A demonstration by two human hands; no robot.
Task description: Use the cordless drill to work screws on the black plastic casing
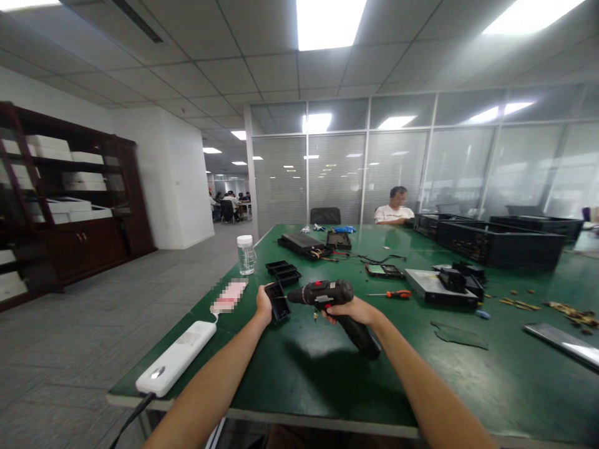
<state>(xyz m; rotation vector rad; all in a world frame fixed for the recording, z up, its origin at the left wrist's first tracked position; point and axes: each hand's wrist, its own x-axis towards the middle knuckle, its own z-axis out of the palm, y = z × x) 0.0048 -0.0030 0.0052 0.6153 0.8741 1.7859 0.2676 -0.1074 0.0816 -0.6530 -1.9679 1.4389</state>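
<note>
My left hand (pixel 263 303) is closed on a small black plastic tray-like part (pixel 279 301), held upright just above the green table (pixel 299 374). Beside it my right hand (pixel 352 309) is wrapped round the grip of a black and red cordless screwdriver (pixel 333 300). The tool's nose points left at the black part and almost touches it. Both forearms reach in from the bottom of the view.
A white power strip (pixel 178 358) lies at the table's left edge, a clear bottle (pixel 246 254) behind it. Black trays (pixel 283 272), a red-handled screwdriver (pixel 392 294), dismantled black devices (pixel 444 285) and black crates (pixel 498 243) lie further back. A person (pixel 394 208) sits at the far end.
</note>
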